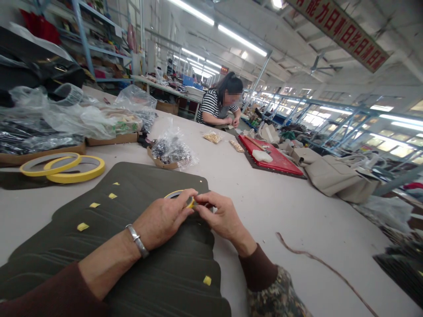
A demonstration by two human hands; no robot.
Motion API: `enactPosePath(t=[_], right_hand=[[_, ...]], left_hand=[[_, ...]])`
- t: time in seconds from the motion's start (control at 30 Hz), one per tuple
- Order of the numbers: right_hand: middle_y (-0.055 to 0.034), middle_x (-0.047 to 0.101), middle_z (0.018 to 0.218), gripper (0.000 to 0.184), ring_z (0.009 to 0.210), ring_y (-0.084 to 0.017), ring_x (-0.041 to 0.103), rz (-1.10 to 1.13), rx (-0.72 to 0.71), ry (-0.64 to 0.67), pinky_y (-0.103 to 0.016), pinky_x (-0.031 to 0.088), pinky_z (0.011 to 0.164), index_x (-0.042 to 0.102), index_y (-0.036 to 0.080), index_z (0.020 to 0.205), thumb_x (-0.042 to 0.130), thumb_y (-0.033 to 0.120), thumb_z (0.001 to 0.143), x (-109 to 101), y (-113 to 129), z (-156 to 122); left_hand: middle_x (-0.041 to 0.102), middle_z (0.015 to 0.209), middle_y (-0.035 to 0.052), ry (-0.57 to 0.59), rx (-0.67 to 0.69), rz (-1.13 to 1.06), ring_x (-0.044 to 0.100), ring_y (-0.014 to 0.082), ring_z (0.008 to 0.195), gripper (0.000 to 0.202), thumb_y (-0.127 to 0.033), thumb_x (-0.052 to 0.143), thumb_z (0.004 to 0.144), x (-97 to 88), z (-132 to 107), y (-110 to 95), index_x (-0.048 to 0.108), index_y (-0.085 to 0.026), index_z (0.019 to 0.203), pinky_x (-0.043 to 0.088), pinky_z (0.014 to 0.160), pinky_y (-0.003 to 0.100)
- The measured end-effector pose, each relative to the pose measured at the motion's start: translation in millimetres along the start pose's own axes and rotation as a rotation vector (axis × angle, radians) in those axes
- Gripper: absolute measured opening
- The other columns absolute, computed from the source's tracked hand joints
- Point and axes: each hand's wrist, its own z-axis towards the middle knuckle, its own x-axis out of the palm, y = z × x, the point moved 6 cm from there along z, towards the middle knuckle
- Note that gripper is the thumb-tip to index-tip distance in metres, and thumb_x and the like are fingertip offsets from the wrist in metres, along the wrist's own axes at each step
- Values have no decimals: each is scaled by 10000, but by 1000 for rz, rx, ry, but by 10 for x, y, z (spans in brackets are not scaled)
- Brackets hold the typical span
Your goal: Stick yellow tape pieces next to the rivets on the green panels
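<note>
A fanned stack of dark olive leather pieces [132,246] lies in front of me, with small yellow tape squares [82,226] stuck on their edges. My left hand [163,218] is closed round a yellow tape roll [175,193] held over the stack. Right beside it, my right hand [221,215] pinches the tape's loose end at the roll. A metal bracelet [139,240] sits on my left wrist.
Two larger yellow tape rolls [66,167] lie at the left. Plastic bags of hardware [172,149] and cardboard trays stand behind. A red mat [274,158] and beige bag parts [333,176] lie to the right. A person in a striped shirt [214,105] works at the far end. A brown strip [317,259] trails across the table.
</note>
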Motion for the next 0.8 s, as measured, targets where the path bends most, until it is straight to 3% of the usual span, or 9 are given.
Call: enactPosePath(t=[0.13, 0.37, 0.5, 0.67, 0.8], right_hand=[[-30, 714, 789, 133, 715, -141, 642, -143, -92, -22, -254, 500, 701, 713, 197, 852, 589, 151, 845, 54, 78, -9], [-10, 658, 653, 131, 580, -124, 578, -265, -99, -132, -228, 457, 588, 667, 184, 738, 548, 144, 775, 93, 86, -34], [9, 645, 584, 119, 525, -116, 572, -142, 115, -155, -220, 457, 545, 663, 187, 673, 569, 178, 745, 86, 13, -24], [40, 598, 489, 84, 416, -111, 577, 223, 489, -113, -191, 452, 417, 657, 172, 670, 584, 211, 688, 186, -113, -20], [49, 597, 482, 70, 402, -105, 593, 369, 606, -156, -177, 485, 406, 644, 161, 658, 590, 205, 651, 204, -136, 15]], left_hand=[[746, 992, 53, 21, -16, 8, 723, 231, 859, 341, -313, 367, 952, 32, 4, -5, 459, -227, 1268, 523, 726, 315], [723, 948, 27, 34, -30, -10, 695, 220, 853, 242, -338, 343, 975, 44, 21, 24, 529, -249, 1101, 479, 721, 309], [686, 849, 1, -8, -6, -36, 654, 186, 768, 212, -344, 368, 973, -2, 34, 7, 552, -243, 941, 432, 676, 282], [611, 725, -16, -78, 18, -33, 577, 147, 642, 241, -313, 366, 966, -64, 36, -33, 519, -227, 801, 378, 606, 257], [587, 705, -22, -179, 7, -25, 563, 135, 627, 233, -295, 373, 962, -106, 1, -76, 518, -220, 796, 380, 604, 247]])
